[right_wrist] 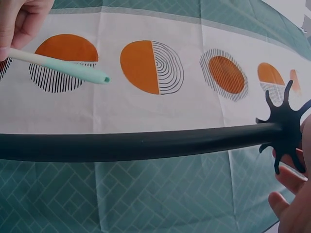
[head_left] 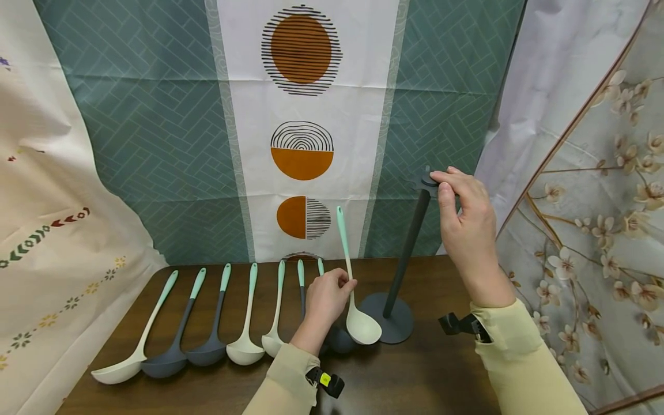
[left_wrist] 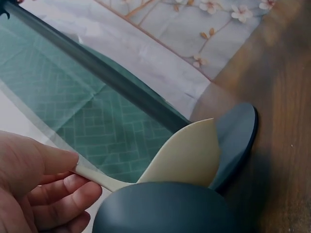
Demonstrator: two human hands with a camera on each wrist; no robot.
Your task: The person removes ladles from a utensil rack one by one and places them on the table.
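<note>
My left hand [head_left: 327,297] pinches the slim handle of a cream ladle [head_left: 364,327] with a mint-green end, its bowl low and its handle tilted upward. A dark grey stand [head_left: 407,253] with a round base is just to the right of that ladle. At its top, my right hand [head_left: 467,222] holds the hook wheel [right_wrist: 284,126] with thumb and fingertips; the wheel has several curved hooks. In the left wrist view a dark ladle bowl [left_wrist: 160,208] covers part of the cream ladle's bowl [left_wrist: 184,150].
Several cream and dark ladles lie in a row to the left, among them a cream ladle [head_left: 121,369] and a dark ladle [head_left: 166,363], mint handle ends pointing away. They rest on a brown wooden table [head_left: 415,380]. Patterned cloths hang behind and at both sides.
</note>
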